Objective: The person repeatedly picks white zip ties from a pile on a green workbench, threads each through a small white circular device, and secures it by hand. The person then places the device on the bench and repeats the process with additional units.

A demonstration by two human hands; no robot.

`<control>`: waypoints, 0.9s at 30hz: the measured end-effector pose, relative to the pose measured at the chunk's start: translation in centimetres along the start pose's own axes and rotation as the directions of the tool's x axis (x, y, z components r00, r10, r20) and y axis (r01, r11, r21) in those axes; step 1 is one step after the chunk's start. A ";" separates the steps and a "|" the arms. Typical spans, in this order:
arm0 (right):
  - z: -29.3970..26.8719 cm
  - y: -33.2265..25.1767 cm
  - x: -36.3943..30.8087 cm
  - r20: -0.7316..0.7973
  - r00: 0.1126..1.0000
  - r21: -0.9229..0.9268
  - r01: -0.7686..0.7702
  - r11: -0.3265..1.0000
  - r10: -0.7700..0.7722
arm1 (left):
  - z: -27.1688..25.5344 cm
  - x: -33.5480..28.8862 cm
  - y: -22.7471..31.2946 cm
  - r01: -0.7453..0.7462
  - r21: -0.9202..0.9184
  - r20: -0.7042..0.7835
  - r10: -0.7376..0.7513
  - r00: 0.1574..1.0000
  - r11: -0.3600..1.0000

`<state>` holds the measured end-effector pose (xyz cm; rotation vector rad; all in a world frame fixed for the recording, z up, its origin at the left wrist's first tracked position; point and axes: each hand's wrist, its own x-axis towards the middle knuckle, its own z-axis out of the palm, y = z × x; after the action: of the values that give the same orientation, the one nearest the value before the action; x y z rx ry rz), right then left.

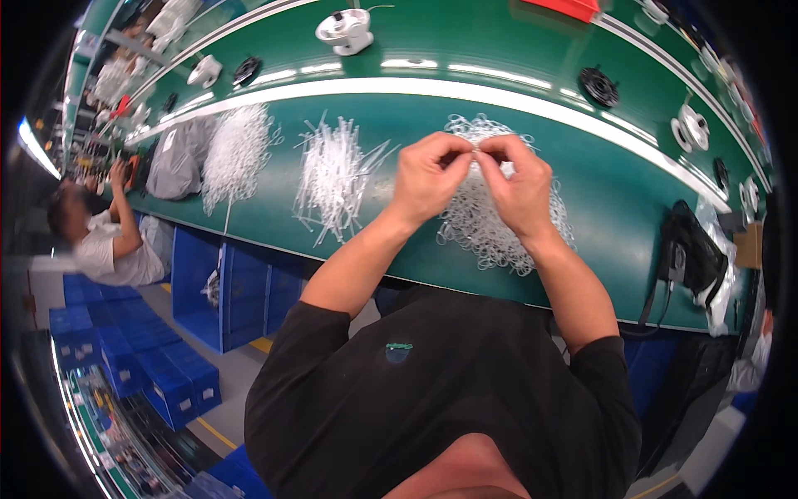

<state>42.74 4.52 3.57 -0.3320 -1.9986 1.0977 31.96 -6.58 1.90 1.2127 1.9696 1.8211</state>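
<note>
My left hand (428, 175) and my right hand (517, 187) meet fingertip to fingertip, both in a pinch. Whatever sits between the fingers is too small to make out. Just beneath them a heap of small clear loops (482, 229) spreads over the green worktable (615, 224). To the left of my hands lies a pile of straight, whitish translucent strips or tubes (334, 179). Farther left is a second heap of pale loops (237, 158).
A grey plastic bag (179, 158) sits on the table's left; a black bag (694, 258) lies at the right end. Beyond a white rail, a green line carries white fan-like housings (345, 32) and black round parts (598, 87). Blue bins (174, 382) and a seated co-worker (116, 237) are at left.
</note>
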 end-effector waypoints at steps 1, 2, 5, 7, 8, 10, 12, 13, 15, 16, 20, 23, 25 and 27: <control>0.0 0.1 -0.1 0.015 1.000 -0.004 -0.004 1.000 0.004 | -0.2 0.2 0.1 -0.051 0.079 0.042 0.048 0.998 0.996; -0.2 0.3 -0.1 0.031 0.999 -0.014 -0.008 1.000 0.009 | -0.2 0.2 0.2 -0.039 0.046 0.067 0.036 0.997 0.998; -0.7 0.2 0.1 0.092 0.995 -0.076 -0.039 0.996 0.046 | -1.4 0.9 0.6 -0.018 0.083 0.147 0.006 0.989 0.996; -1.2 0.7 0.3 0.118 0.992 -0.161 -0.030 0.987 0.049 | -3.1 1.8 -1.1 0.057 0.181 0.068 -0.070 0.995 0.982; -1.6 0.7 0.6 0.107 0.994 -0.171 -0.013 0.985 0.032 | -4.5 2.6 -2.3 0.050 0.353 -0.006 -0.052 0.999 0.934; -2.5 1.0 0.8 0.089 0.996 -0.206 0.003 0.979 0.016 | -7.9 4.0 -4.6 0.124 0.611 -0.117 -0.065 0.991 0.782; -3.1 1.3 1.0 0.072 0.997 -0.215 -0.004 0.977 0.020 | -11.0 5.3 -6.8 0.251 0.750 -0.202 -0.151 0.968 0.612; -3.2 1.4 0.9 0.071 0.997 -0.223 -0.004 0.975 0.020 | -12.0 5.6 -7.6 0.311 0.790 -0.243 -0.196 0.950 0.528; -3.3 1.8 0.9 0.063 0.998 -0.239 0.002 0.971 0.013 | -13.0 5.9 -8.5 0.383 0.811 -0.256 -0.320 0.912 0.442; -3.3 2.0 0.8 0.072 0.997 -0.244 0.011 0.970 0.007 | -13.3 6.1 -8.8 0.415 0.820 -0.266 -0.378 0.886 0.394; -3.1 2.4 0.5 0.095 0.995 -0.267 0.020 0.964 0.006 | -13.3 6.4 -9.6 0.409 0.831 -0.243 -0.415 0.877 0.379; -3.0 2.4 0.4 0.108 0.994 -0.270 0.018 0.963 0.012 | -13.0 6.5 -9.5 0.390 0.832 -0.236 -0.385 0.892 0.395; -2.9 2.2 0.4 0.126 0.992 -0.260 0.026 0.965 0.008 | -13.1 6.3 -10.0 0.360 0.825 -0.237 -0.312 0.920 0.436; -3.0 2.1 0.3 0.143 0.990 -0.254 0.030 0.967 0.007 | -12.8 6.4 -8.8 0.344 0.689 -0.237 -0.250 0.939 0.638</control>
<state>44.49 7.69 2.96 -0.3844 -2.2737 0.8764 15.95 -10.95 -0.82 0.8303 2.8974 0.9585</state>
